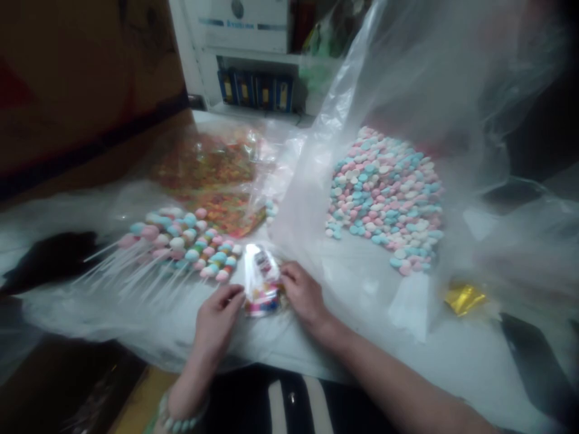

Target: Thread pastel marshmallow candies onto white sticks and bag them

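A small shiny packet (261, 283) with a colourful printed lower part lies in front of me at the middle of the table. My left hand (218, 314) pinches its left edge between thumb and fingertips. My right hand (304, 295) is closed on the packet's right side. What the packet contains cannot be made out. Just left of it, several candy skewers (181, 244) lie in a heap, with pink, blue and white round sweets on white sticks (140, 274) that point toward the lower left.
Behind the skewers lies a clear bag of orange and green sweets (212, 175). On the right, pink, blue and white sweets (384, 193) spread inside a large clear plastic bag (312, 181). A gold wrapper (465, 299) and a dark flat object (534, 355) are farther right. A cardboard box (90, 78) stands left.
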`<state>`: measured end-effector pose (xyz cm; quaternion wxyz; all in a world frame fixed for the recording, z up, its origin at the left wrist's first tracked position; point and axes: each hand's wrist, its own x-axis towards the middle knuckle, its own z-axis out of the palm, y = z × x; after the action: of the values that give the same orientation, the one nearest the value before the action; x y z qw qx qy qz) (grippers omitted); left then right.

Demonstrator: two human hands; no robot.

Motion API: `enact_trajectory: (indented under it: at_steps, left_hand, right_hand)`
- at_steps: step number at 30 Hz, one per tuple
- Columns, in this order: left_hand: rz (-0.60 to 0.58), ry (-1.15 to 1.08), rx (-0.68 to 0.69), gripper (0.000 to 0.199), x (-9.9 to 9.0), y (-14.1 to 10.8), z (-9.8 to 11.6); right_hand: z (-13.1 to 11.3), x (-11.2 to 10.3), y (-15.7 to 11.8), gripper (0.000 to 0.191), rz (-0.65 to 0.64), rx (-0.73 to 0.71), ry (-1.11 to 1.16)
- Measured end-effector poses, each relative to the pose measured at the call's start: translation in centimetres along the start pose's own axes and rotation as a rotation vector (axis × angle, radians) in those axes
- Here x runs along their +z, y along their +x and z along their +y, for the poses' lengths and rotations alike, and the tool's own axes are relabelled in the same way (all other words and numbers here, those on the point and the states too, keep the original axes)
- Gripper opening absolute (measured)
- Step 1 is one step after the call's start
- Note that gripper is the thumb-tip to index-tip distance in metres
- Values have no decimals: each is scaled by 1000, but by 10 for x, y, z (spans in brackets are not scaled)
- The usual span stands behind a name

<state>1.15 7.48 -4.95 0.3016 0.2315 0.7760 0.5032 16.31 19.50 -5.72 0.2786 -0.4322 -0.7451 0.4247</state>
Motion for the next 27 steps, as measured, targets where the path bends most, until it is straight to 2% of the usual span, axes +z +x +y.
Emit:
enact_trajectory:
  at_steps: [4,9,11,15,18,20,23,27]
  left_hand:
    - [-65,-101,-87,32,3,-10,15]
    - [-248,-503,-260,50,14,-24,30]
    - [-251,-644,-326,48,14,-30,30]
    - [-119,-717,-326,45,3,-36,21]
    - [20,-718,-337,40,-13,-34,12]
    - [142,-750,-344,28,-29,-31,8]
    - [331,-806,-386,7,-60,-26,5]
    - [401,-876,-405,7,-91,-24,3]
  right_hand:
    - [-6,-11,-8,10,-13,0,333]
    - [-33,-12,-18,9,-344,228,647]
    - [-42,-5,-20,9,-420,292,700]
    - [-56,13,-21,8,-436,411,642]
    - [-68,26,-22,11,-498,433,598]
    - [-76,37,-22,13,-573,450,609]
    - [-86,63,-19,9,-651,550,688]
    - [-97,101,-4,12,-592,815,842]
